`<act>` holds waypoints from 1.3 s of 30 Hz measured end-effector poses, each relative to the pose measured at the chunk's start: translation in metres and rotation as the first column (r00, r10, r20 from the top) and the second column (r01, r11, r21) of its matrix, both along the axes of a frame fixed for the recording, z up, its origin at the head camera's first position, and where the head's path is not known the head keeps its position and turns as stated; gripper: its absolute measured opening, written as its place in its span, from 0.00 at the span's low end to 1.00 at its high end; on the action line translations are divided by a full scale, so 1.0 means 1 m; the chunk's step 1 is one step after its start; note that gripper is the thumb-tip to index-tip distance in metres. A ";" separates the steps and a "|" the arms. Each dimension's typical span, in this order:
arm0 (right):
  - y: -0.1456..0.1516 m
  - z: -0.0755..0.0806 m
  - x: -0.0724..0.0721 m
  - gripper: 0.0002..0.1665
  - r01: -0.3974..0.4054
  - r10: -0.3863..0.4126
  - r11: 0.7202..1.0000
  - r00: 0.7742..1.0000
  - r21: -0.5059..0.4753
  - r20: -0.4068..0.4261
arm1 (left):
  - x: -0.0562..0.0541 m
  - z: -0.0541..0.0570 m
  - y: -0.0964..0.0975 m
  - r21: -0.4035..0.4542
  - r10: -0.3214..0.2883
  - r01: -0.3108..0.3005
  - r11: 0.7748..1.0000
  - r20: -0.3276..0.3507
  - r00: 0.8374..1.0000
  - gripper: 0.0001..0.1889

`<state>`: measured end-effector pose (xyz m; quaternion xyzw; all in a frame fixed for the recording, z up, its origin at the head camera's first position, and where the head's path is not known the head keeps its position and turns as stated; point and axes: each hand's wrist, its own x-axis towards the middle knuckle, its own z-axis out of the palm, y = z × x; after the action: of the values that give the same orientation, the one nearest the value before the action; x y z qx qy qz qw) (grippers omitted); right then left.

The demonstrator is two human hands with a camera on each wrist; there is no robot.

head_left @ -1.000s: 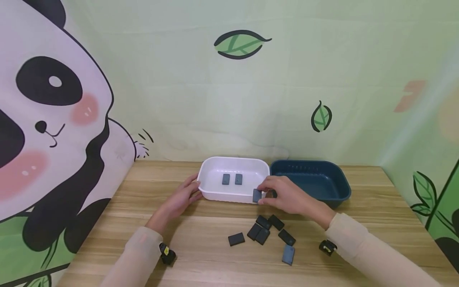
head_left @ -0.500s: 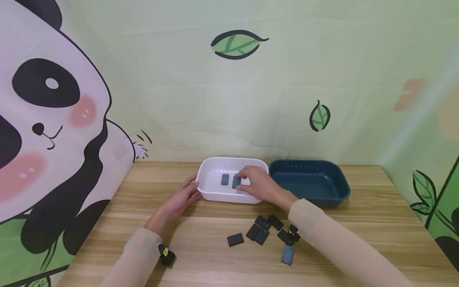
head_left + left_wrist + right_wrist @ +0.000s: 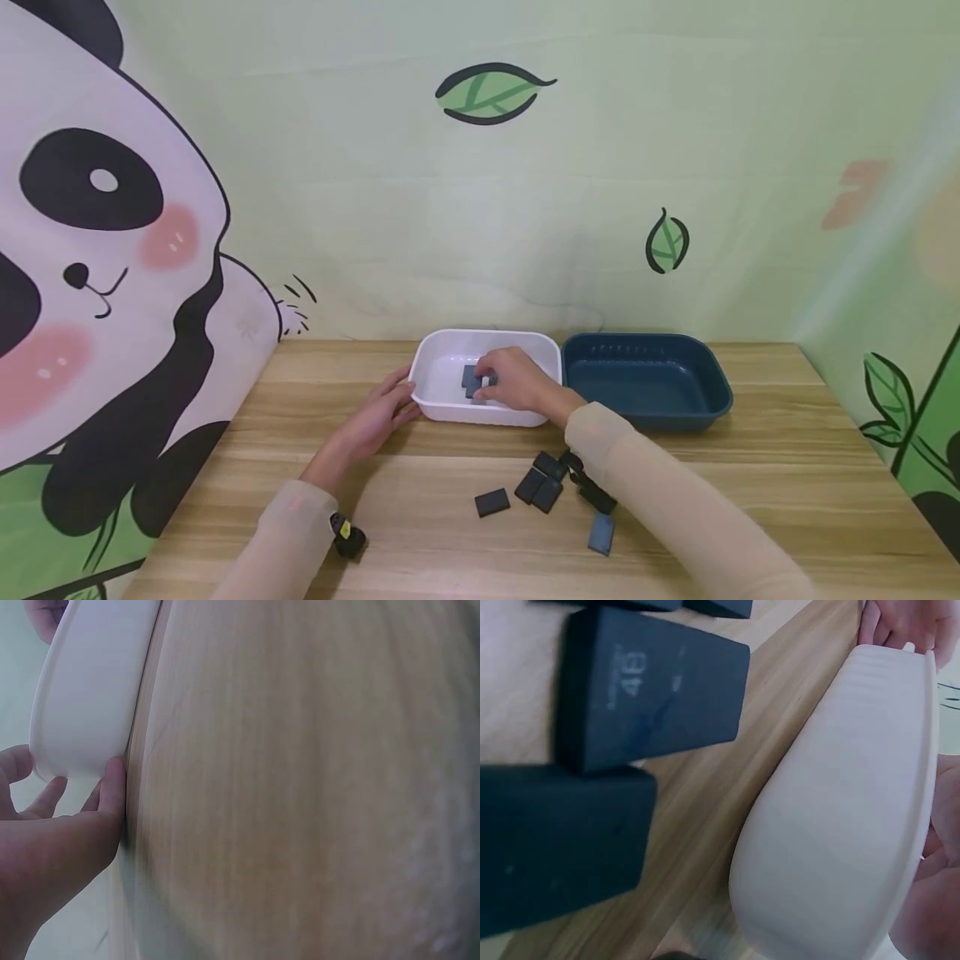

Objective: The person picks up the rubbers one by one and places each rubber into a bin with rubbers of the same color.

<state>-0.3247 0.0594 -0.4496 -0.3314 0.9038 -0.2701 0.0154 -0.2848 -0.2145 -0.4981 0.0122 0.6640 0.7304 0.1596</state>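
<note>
A white basin (image 3: 480, 412) stands toward the back of the table. My left hand (image 3: 378, 417) rests against its left end, fingertips at the rim and outer wall, as the left wrist view also shows. Inside the basin, my right hand (image 3: 517, 381) pinches a blue-grey eraser (image 3: 474, 389) between thumb and fingers, low over the floor. A second eraser (image 3: 468, 372) lies just behind it and overlaps it in this view. Another eraser (image 3: 492, 377) shows in part between the right fingers. In the right wrist view the basin wall hides most of that hand.
A dark blue basin (image 3: 645, 412) stands right beside the white one. In front lie several dark erasers (image 3: 531, 483), one apart (image 3: 492, 502), and a bluer one (image 3: 601, 533) below the right forearm. An eraser (image 3: 664, 686) marked 4B shows close in the right wrist view.
My right hand has carried the eraser from the white basin's front right rim leftward into the basin, down beside the erasers there. The left hand stays at the basin's left end.
</note>
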 end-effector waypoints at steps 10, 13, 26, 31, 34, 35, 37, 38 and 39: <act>-0.011 -0.009 -0.010 0.13 -0.037 0.036 0.999 0.999 0.028 0.035 | -0.001 -0.003 0.000 0.011 0.003 -0.003 1.000 -0.002 1.000 0.31; -0.013 -0.009 -0.011 0.12 -0.056 0.055 0.997 0.998 0.045 0.026 | -0.001 -0.003 0.000 0.014 0.009 -0.009 1.000 0.003 1.000 0.31; -0.017 -0.010 -0.015 0.12 -0.040 0.033 0.997 0.993 0.064 0.109 | 0.001 -0.002 0.000 0.013 0.003 -0.003 1.000 0.002 1.000 0.31; -0.018 -0.009 -0.015 0.12 -0.029 0.017 0.996 0.989 0.081 0.146 | 0.002 -0.002 0.001 -0.004 0.004 -0.004 1.000 0.003 1.000 0.31; -0.018 -0.009 -0.014 0.12 -0.027 0.015 0.996 0.989 0.080 0.145 | 0.002 -0.002 0.001 0.003 0.010 -0.010 1.000 0.004 1.000 0.31; -0.018 -0.009 -0.014 0.12 -0.028 0.016 0.996 0.989 0.079 0.144 | 0.001 -0.002 0.001 0.005 0.011 -0.011 1.000 0.005 1.000 0.31; -0.018 -0.010 -0.015 0.12 -0.029 0.018 0.997 0.990 0.077 0.138 | 0.001 -0.002 0.000 0.006 0.013 -0.013 1.000 0.006 1.000 0.31; -0.018 -0.010 -0.015 0.12 -0.030 0.020 0.997 0.991 0.073 0.136 | 0.001 -0.001 0.000 0.005 0.011 -0.011 1.000 0.006 1.000 0.31; -0.018 -0.010 -0.015 0.11 -0.029 0.020 0.997 0.991 0.069 0.135 | 0.001 -0.001 0.000 0.007 0.012 -0.012 1.000 0.008 1.000 0.31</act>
<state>-0.3393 0.0410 -0.4598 -0.3229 0.9056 -0.2592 0.0913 -0.2835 -0.2142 -0.4992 0.0057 0.6608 0.7337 0.1578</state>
